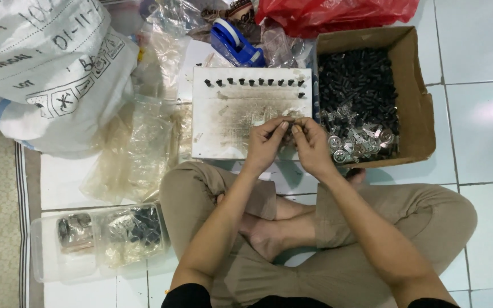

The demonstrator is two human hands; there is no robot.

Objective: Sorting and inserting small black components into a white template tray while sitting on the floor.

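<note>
My left hand (266, 142) and my right hand (310, 145) meet fingertip to fingertip over a scuffed white board (223, 120). Together they pinch a small dark part (288, 124) between thumbs and forefingers; its shape is too small to make out. Along the board's far edge stands a row of small black pieces (252, 82), with one more at the right end below the row. To the right of my hands is an open cardboard box (415, 102) full of black parts (358, 80) and shiny metal discs (352, 142).
I sit cross-legged on white floor tiles. A big white sack (47, 68) lies at the far left, crumpled clear bags (144, 142) beside it. A blue tape dispenser (235, 43) and a red plastic bag (338, 14) lie beyond the board. A clear tub (47, 256) with bagged parts sits near my left knee.
</note>
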